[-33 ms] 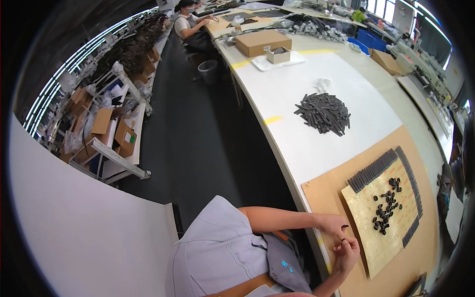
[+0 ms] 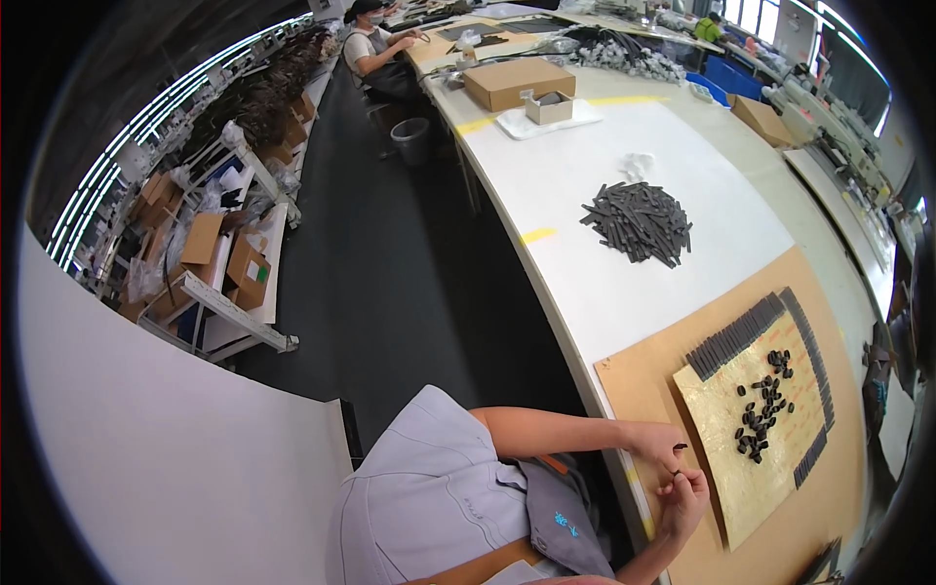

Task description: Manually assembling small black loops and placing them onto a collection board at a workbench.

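At the table's near edge, my left hand [image 2: 653, 442] is closed with its fingers pinched on a small black strip [image 2: 681, 447], one end of which sticks out. My right hand [image 2: 685, 499] is just below it, thumb and fingertips pinching a dark bit; whether it is the same strip I cannot tell. Beside both hands lies a yellowish sheet [image 2: 726, 487] on a brown board [image 2: 639, 375]. Several small black loops [image 2: 765, 409] are scattered on the sheet. Dark flat strips [image 2: 731, 336] are lined up side by side along its far and right edges.
A heap of dark strips [image 2: 639, 224] lies on white paper [image 2: 575, 292] farther up the table. Beyond it are a small open box [image 2: 549, 109] and a cardboard carton [image 2: 517, 83]. A person [image 2: 375, 49] sits at the far end. A bin [image 2: 410, 142] stands in the aisle.
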Demonstrator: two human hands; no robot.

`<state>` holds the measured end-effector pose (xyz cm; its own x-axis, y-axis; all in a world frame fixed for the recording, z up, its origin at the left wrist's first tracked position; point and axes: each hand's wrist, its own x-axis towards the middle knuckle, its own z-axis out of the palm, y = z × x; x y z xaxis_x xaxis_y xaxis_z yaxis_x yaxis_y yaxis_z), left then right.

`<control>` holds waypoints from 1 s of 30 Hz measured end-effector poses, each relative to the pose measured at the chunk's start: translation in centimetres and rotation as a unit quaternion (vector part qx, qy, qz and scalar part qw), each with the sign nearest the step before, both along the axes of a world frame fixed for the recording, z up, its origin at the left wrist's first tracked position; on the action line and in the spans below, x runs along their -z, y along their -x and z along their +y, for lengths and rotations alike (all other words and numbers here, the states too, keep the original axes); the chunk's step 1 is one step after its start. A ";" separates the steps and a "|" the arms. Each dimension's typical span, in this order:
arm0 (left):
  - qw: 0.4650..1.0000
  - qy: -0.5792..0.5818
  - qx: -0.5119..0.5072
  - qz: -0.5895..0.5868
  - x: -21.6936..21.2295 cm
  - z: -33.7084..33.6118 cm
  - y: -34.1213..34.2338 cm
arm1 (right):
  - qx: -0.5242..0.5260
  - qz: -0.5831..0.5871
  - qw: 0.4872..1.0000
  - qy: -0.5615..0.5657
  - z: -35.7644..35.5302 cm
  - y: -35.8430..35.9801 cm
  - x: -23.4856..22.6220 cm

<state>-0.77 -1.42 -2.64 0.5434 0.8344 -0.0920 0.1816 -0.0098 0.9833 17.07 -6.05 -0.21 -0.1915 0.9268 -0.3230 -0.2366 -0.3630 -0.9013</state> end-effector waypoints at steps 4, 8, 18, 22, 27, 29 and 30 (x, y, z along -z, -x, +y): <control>1.000 0.009 0.011 -0.005 -0.6 0.0 0.1 | 0.004 -0.008 1.000 -0.003 0.0 0.0 0.0; 1.000 0.003 0.002 0.018 -0.7 -0.2 0.0 | 0.014 -0.027 1.000 -0.007 0.0 0.1 0.0; 1.000 -0.004 0.001 -0.011 -0.9 -0.4 0.0 | 0.003 -0.022 1.000 0.006 0.1 0.0 0.1; 1.000 -0.003 -0.001 -0.021 -0.7 -0.4 -0.1 | 0.003 -0.014 1.000 -0.005 0.2 -0.3 0.5; 1.000 -0.022 -0.010 -0.001 -0.7 -0.4 -0.2 | 0.011 0.000 1.000 -0.016 0.1 -0.4 0.8; 1.000 -0.025 -0.011 0.001 -0.6 -0.4 -0.2 | 0.014 -0.005 1.000 -0.016 0.1 -0.4 0.7; 1.000 -0.022 -0.005 -0.006 -0.3 -0.3 -0.3 | 0.013 -0.005 1.000 -0.018 0.1 -0.3 0.6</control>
